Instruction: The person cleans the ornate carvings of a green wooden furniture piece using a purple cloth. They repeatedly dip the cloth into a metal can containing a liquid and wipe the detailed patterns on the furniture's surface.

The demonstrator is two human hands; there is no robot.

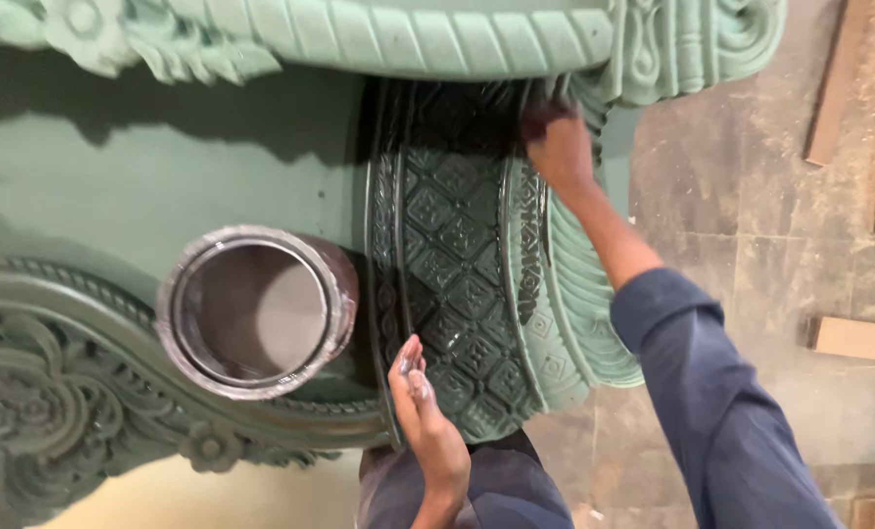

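A large carved furniture piece [163,186], painted pale green, fills the left and middle of the frame. It looks heavy and stiff, a thing to be lifted by its thick outer rails rather than by the fine scrollwork at the lower left, which seems liable to chip. Down its middle runs a curved panel [457,284] carved in a diamond pattern, darker than the rest and faintly glossy, so it may be wet and smear if touched. Left of that panel stands an open paint can [256,312], round, with grey liquid inside; it probably tips easily and is best taken by its sides. The person's right hand [558,149], at the upper middle, presses on the top of the panel, its grip closed on something dark that cannot be made out. The left hand [427,426], at the lower middle, rests flat against the panel's lower edge, fingers straight and together, holding nothing. Bare concrete floor [751,196] lies to the right.
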